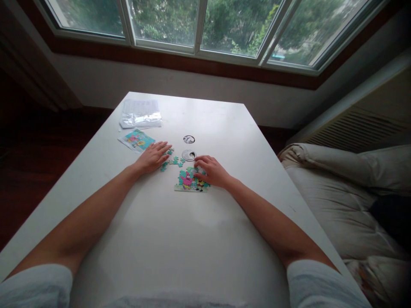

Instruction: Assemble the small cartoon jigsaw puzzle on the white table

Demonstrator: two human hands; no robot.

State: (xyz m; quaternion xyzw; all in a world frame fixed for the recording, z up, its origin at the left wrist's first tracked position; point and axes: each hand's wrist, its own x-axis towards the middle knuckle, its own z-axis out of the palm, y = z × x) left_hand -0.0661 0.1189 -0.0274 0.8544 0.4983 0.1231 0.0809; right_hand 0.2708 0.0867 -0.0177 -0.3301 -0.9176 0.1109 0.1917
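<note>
A partly joined jigsaw puzzle point(186, 182) with a pink and a yellow cartoon figure lies on the white table point(180, 239). My right hand point(212, 171) rests at its upper right corner, thumb on the puzzle and fingers apart from the thumb, with no piece visible between them. To the left, my left hand point(154, 156) lies flat with fingers stretched, beside and partly over loose puzzle pieces point(175, 161). Some of those pieces are hidden under its fingers. Just behind my left hand lies a picture sheet point(136, 139) showing the same cartoon figures.
A clear plastic bag with papers point(141, 114) lies at the far left of the table. Two round metal-rimmed fittings point(189, 155) sit in the tabletop beyond the puzzle. A padded beige sofa point(330, 192) stands to the right, and a window point(199, 28) is ahead.
</note>
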